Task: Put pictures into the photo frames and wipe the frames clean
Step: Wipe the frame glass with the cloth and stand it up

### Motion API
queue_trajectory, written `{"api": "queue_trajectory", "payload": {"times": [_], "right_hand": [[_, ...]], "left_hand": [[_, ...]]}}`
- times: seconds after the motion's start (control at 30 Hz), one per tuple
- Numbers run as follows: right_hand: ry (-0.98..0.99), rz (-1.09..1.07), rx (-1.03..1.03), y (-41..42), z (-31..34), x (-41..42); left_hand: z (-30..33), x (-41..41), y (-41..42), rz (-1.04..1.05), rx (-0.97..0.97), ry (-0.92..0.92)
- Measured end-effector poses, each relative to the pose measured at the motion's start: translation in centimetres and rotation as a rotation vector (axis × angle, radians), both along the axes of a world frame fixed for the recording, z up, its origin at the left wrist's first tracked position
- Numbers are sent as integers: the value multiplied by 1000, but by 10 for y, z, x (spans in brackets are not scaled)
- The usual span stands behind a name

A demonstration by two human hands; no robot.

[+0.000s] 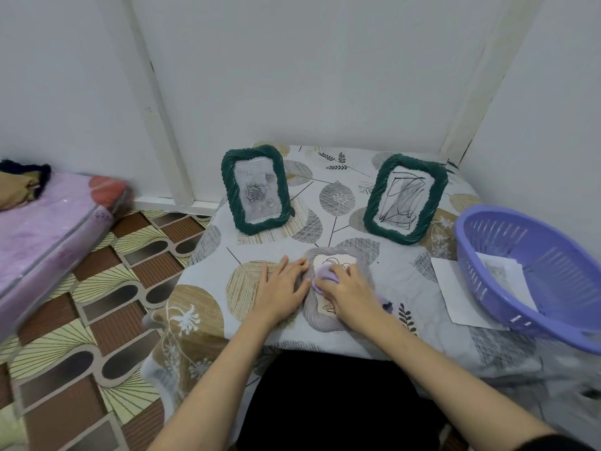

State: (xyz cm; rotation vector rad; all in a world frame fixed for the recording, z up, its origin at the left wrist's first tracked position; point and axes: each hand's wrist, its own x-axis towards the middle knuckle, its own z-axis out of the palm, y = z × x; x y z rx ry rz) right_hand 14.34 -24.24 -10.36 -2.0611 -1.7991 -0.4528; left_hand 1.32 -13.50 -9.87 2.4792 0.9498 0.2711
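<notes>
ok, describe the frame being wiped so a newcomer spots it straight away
On the leaf-print table, look at the near edge, in front of the two upright dark green frames. The grey frame lies flat there, between the left hand and the right hand, which presses a lilac cloth on it. It is the only frame that is grey and lying down.

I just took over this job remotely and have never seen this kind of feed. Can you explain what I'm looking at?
There is no machine: a camera on a person's head looks down at their two bare hands. On the cloth-covered table two green frames stand upright with pictures in them. A grey frame lies flat. The left hand rests flat beside it, touching its edge, while the right hand presses a purple cloth onto it. At the right, a purple basket holds papers.
</notes>
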Motion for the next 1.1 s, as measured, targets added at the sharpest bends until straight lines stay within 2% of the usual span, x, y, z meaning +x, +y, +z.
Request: {"api": "queue_trajectory", "payload": {"times": [0.17, 0.33, 0.57, 0.63, 0.77, 0.93, 1.0, 1.1], "right_hand": [[-85, 200, -23, -36, -2, 18], [-106, -11, 65, -13, 13, 22], [-89, 145, -10, -45, -2, 9], [-154, 118, -9, -52, 6, 22], [-105, -21, 48, -28, 17, 24], [-60, 129, 0, -44, 3, 7], [-125, 121, -1, -56, 6, 17], [-197, 0, -18, -48, 14, 30]], "left_hand": [[-1, 1, 1, 4, -2, 5], [0, 1, 0, 4, 3, 6], [-1, 1, 1, 2, 9, 11], [-1, 1, 1, -1, 12, 16], [-1, 2, 1, -1, 19, 17], [-1, 1, 1, 3, 15, 11], [-1, 1, 1, -1, 14, 16], [-1, 1, 1, -3, 11, 15]]}}
